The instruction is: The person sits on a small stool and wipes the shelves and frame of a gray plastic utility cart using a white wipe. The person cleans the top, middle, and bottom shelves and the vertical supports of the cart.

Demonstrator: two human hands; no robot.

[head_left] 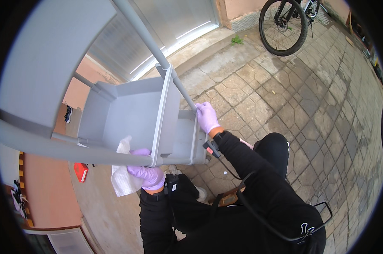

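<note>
A grey plastic shelf cart (132, 108) with tray-like tiers and round tube posts stands in front of me, its near side toward my hands. My left hand (148, 175), in a purple glove, is closed on a white cloth (124, 181) beside the near post of the middle tray. Part of that hand is hidden behind the post. With its fingers wrapped round the far post (189, 96), close above the lower tray (183, 137), my right hand (207, 118) also wears a purple glove.
A bicycle (283, 27) stands at the far right on the stone paving (259, 97). Beyond the cart is a metal door (174, 21) with a concrete step. A red object (80, 172) lies on the floor at the left. A black cable (250, 207) hangs by my right arm.
</note>
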